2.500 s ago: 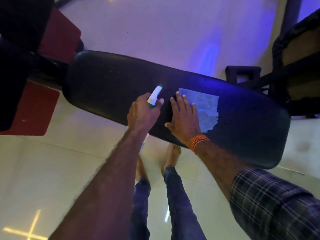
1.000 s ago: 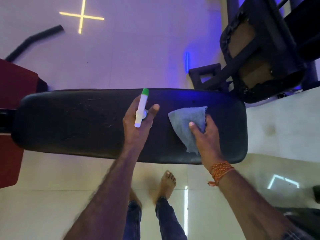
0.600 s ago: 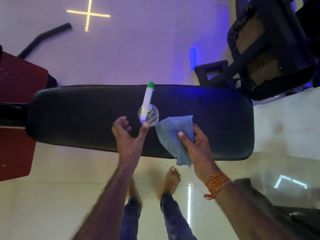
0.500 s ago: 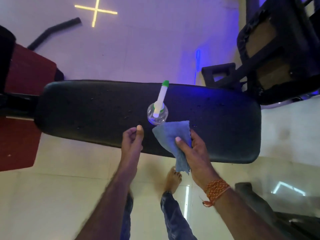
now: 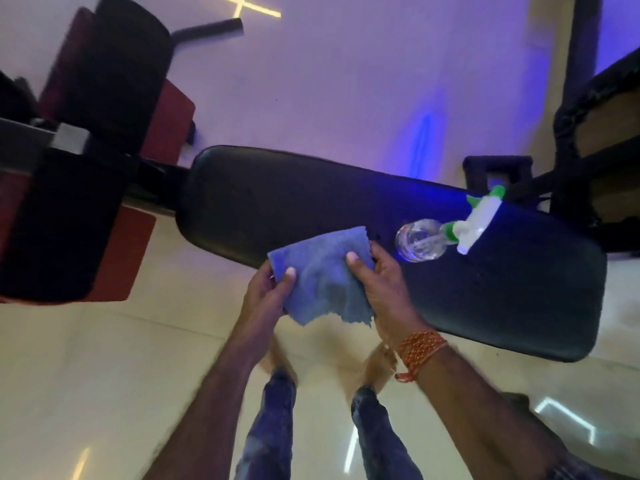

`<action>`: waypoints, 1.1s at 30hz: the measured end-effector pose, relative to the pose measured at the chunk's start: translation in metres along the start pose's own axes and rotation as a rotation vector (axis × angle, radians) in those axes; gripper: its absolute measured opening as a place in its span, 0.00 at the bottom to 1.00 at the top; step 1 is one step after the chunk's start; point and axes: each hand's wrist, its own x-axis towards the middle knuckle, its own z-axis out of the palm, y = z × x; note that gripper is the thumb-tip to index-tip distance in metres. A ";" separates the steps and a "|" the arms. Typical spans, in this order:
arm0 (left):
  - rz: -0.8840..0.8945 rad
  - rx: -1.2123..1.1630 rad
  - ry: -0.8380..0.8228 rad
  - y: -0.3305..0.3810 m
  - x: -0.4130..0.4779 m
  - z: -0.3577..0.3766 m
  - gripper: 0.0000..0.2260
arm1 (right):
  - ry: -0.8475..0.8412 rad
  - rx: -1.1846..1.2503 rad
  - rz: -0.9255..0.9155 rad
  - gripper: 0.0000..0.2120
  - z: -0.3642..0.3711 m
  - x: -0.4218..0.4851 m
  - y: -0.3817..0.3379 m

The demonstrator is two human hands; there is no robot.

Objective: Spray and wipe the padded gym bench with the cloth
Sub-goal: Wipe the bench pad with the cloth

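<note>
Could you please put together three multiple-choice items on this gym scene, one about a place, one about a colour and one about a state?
1. Where is the spray bottle?
A. On the floor
B. On the padded bench, to the right of the hands
C. In the left hand

2. What colour is the cloth?
A. Blue
B. Red
C. White

3. How is the cloth held?
A. Lying flat on the bench, untouched
B. Pinched by one hand only
C. Gripped by both hands at the bench's near edge

Answers:
1. B, since the bottle rests on the black pad with no hand on it.
2. A, since it reads blue against the black pad.
3. C, since the left hand and right hand each have a thumb on it.
</note>
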 end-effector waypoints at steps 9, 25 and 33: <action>0.154 0.295 0.341 0.029 0.040 -0.066 0.04 | -0.017 -0.719 -0.275 0.04 0.080 0.061 -0.029; 0.292 1.334 0.488 0.026 0.187 -0.061 0.34 | -0.254 -1.347 -0.627 0.23 0.107 0.185 -0.008; 0.482 1.445 0.597 0.019 0.220 -0.082 0.30 | -0.251 -1.420 -0.749 0.27 0.089 0.200 0.019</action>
